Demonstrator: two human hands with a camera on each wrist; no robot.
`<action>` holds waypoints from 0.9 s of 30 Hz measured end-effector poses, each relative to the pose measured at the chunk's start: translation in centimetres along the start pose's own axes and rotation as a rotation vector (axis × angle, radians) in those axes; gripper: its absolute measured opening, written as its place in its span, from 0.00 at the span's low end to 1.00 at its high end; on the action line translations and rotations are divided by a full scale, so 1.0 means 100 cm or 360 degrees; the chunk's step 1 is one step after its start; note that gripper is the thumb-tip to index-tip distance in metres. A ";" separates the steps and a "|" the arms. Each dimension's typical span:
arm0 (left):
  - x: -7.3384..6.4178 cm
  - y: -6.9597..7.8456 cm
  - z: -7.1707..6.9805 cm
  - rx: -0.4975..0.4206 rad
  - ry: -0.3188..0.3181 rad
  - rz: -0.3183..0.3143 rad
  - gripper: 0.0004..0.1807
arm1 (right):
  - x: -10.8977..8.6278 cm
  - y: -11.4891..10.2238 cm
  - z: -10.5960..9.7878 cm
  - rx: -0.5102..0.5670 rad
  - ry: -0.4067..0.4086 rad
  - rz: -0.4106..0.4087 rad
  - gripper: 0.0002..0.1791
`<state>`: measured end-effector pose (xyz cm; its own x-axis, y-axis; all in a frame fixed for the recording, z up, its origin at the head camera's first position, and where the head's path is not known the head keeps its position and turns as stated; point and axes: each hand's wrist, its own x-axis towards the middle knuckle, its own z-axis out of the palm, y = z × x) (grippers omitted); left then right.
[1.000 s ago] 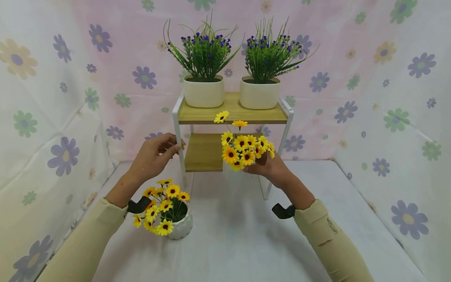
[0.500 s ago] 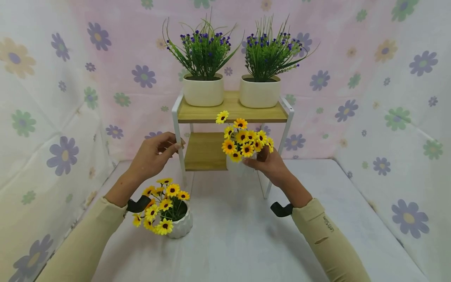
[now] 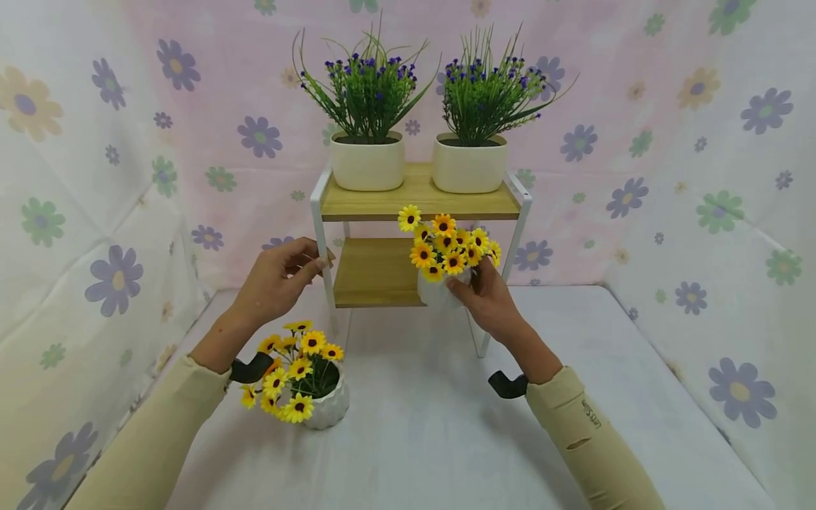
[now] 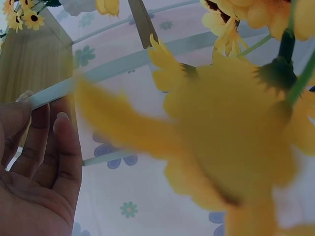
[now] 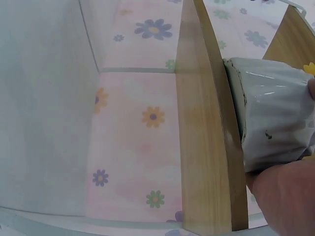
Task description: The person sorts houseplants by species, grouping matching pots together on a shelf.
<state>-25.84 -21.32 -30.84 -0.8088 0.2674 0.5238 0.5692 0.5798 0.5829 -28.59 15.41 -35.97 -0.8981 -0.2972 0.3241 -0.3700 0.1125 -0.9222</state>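
Observation:
My right hand (image 3: 494,301) grips a white pot (image 3: 438,289) of yellow flowers (image 3: 454,244) by its side. The pot hangs at the front right of the shelf rack's lower board (image 3: 376,273). In the right wrist view the pot's (image 5: 278,113) base is right beside that board's edge, and I cannot tell whether they touch. At the rack's left post (image 3: 324,265), my left hand (image 3: 274,280) pinches the white frame between thumb and fingers. A second white pot (image 3: 328,407) with yellow flowers (image 3: 299,370) stands on the table below my left wrist.
On the rack's top board (image 3: 419,180) stand two cream planters, the left planter (image 3: 367,165) and the right planter (image 3: 469,166), with purple-flowered grass. Flower-printed cloth (image 3: 701,177) walls surround the white table (image 3: 408,453). Blurred yellow petals (image 4: 226,123) block much of the left wrist view.
My right hand has carried the pot up and a little to the right, along the lower board's front. My left hand stays at the post. The other pots have not moved.

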 end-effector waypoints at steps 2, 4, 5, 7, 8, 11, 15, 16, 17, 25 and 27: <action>0.000 0.000 0.000 0.0000 -0.0001 -0.0004 0.10 | 0.000 0.001 -0.001 -0.0009 0.0005 -0.0022 0.39; 0.000 0.000 0.000 0.0002 -0.0002 -0.0008 0.10 | 0.000 0.002 -0.002 -0.0018 0.0013 -0.0030 0.39; 0.000 0.000 0.001 0.0004 -0.0003 -0.0011 0.10 | 0.000 0.003 -0.002 -0.0019 0.0016 -0.0029 0.39; 0.000 -0.001 0.001 0.0003 -0.0005 -0.0015 0.10 | 0.000 0.003 -0.003 -0.0019 0.0015 -0.0026 0.39; 0.000 -0.001 0.001 0.0003 -0.0004 -0.0015 0.10 | 0.001 0.003 -0.003 -0.0018 0.0010 -0.0026 0.39; 0.000 0.000 0.000 0.0001 -0.0003 -0.0016 0.10 | 0.001 0.003 -0.003 -0.0033 0.0010 -0.0017 0.40; -0.001 -0.001 -0.001 -0.0008 -0.0003 -0.0021 0.10 | 0.000 0.004 -0.001 -0.0110 0.0055 -0.0029 0.40; 0.000 -0.001 0.000 -0.0012 -0.0005 -0.0022 0.10 | -0.001 0.005 -0.001 -0.0128 0.0071 -0.0033 0.41; 0.000 -0.001 0.000 -0.0011 -0.0005 -0.0022 0.10 | -0.002 0.006 0.000 -0.0145 0.0086 -0.0034 0.41; 0.000 -0.001 0.000 -0.0004 0.0003 -0.0016 0.10 | -0.016 0.009 0.002 -0.0359 0.0111 -0.0161 0.50; 0.000 0.000 0.000 -0.0001 0.0004 -0.0014 0.10 | -0.022 0.009 0.002 -0.0409 0.0110 -0.0204 0.51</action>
<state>-25.85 -21.35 -30.87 -0.8135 0.2605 0.5199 0.5620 0.5818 0.5879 -26.91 15.92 -37.55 -0.8510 -0.2600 0.4563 -0.5216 0.3173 -0.7920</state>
